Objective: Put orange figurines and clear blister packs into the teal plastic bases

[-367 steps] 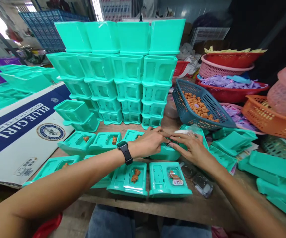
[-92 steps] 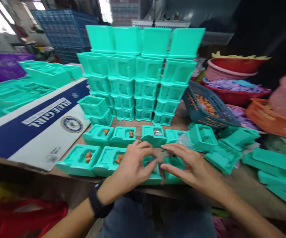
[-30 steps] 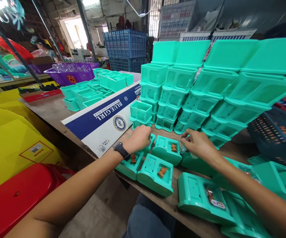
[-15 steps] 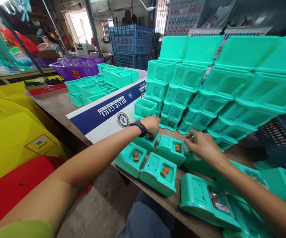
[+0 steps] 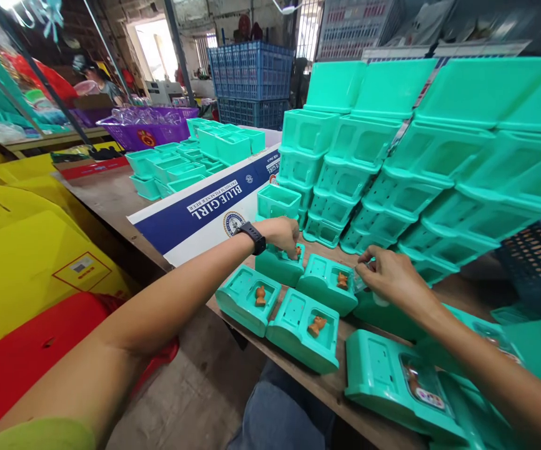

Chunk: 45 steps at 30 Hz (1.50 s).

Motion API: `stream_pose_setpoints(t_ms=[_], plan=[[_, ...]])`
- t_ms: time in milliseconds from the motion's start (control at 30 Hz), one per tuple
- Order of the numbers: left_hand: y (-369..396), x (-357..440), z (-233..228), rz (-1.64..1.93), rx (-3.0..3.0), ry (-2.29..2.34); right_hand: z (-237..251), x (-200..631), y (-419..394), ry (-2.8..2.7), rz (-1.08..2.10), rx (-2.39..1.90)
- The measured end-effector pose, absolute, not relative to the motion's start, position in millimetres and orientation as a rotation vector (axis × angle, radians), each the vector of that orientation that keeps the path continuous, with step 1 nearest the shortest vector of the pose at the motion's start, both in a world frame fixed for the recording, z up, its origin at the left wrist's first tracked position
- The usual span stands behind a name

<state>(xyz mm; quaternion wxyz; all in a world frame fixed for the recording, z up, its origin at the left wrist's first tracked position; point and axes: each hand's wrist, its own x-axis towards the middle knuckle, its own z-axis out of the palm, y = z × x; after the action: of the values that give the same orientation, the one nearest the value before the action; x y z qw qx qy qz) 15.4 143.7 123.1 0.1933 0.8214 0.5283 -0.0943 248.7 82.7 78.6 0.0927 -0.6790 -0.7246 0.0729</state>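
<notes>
My left hand [image 5: 283, 235], with a black watch on the wrist, reaches over a green plastic box [image 5: 277, 267]. Its fingers are pinched at a small brown figurine [image 5: 298, 252] by the recess in that box's top. My right hand [image 5: 389, 273] is closed on a small clear plastic cover [image 5: 359, 284], partly hidden by the fingers. Just left of this cover lies another green box [image 5: 327, 294] with a figurine [image 5: 342, 280] in its recess. Two more green boxes in front hold brown figurines [image 5: 260, 295] [image 5: 317, 325], both uncovered.
Green containers [image 5: 345, 165] rise in tall stacks behind my hands. A printed carton panel [image 5: 190, 209] separates them from more green boxes [image 5: 172, 165]. At lower right sits a box with a clear-covered figurine [image 5: 415, 381]. A red stool [image 5: 40, 350] stands left; a person works far back.
My left hand has shifted slightly left, and a brown figurine now shows at its fingertips. My right hand stays in about the same place. The view has moved a little.
</notes>
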Motion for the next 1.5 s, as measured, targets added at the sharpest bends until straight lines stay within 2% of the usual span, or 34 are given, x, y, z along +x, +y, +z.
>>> stream_pose_setpoints(t_ms=[933, 1100, 1233, 1500], plan=[[126.8, 42.5, 121.1, -0.239, 2.413, 1.661, 80.3, 250.7, 79.0, -2.012, 0.245, -2.028], [113.2, 58.3, 120.0, -0.051, 2.648, 1.370, 82.2, 249.9, 76.4, -2.033, 0.234, -2.054], [109.9, 71.0, 109.2, -0.209, 2.692, 1.012, 83.9, 245.5, 75.4, -2.166, 0.134, -2.171], [112.8, 74.7, 94.5, -0.109, 2.730, 0.949, 87.1, 231.6, 73.5, -2.284, -0.037, -2.285]])
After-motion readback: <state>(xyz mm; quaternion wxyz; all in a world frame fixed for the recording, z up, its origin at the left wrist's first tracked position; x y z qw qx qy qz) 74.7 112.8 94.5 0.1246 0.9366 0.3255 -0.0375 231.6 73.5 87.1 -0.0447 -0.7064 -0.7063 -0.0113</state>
